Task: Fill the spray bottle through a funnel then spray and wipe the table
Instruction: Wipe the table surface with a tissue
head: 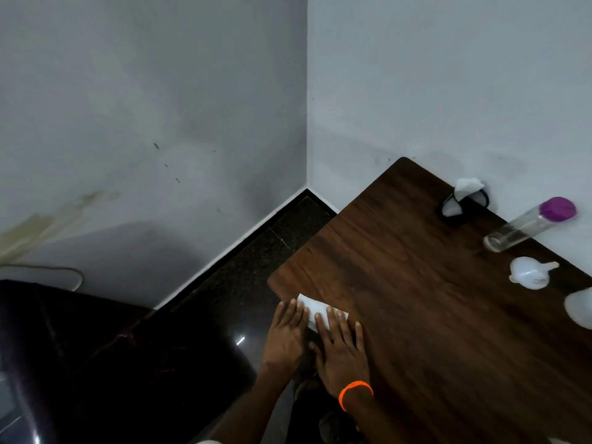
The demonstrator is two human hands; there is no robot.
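A white cloth (pixel 315 310) is being pressed flat on the dark wooden surface (pixel 432 331) by two open hands.

The fingers (pixel 296 312) of the left hand (pixel 285 338) and those of the right hand (pixel 341 350) are being held spread and flat, gripping nothing, on the cloth at the near-left corner of the surface. An orange band (pixel 355 392) is being worn on the right wrist. Well apart, near the far right edge, a clear bottle with a purple cap (pixel 530 224) is lying tilted, with a white funnel (pixel 530 277) just beside it and a black mesh holder (pixel 461 203) by the wall (pixel 448 75).
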